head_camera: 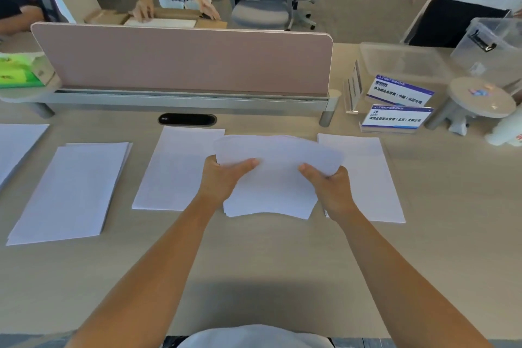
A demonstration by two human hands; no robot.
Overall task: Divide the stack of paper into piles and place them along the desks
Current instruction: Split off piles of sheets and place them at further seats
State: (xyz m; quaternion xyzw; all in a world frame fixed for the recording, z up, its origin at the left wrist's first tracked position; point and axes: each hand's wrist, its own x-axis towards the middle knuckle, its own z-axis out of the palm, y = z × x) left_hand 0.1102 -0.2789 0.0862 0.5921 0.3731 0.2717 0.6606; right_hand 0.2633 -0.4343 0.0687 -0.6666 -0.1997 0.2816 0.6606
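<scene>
I hold a stack of white paper [275, 178] above the desk in both hands, its far edge curling. My left hand [223, 178] grips its left side, thumb on top. My right hand [329, 186] grips its right side the same way. Piles of white paper lie flat in a row on the desk: one at the far left edge [17, 144], one left of centre [73, 189], one under my left hand [175, 169] and one to the right [370, 175], partly hidden by my right hand.
A pink divider panel [183, 59] stands along the back of the desk, with a cable slot [187, 119] before it. Name cards [395, 118], clear plastic bins [401, 62] and a round stand [480, 99] crowd the right. A green tissue box [19, 70] sits left. People stand beyond the divider.
</scene>
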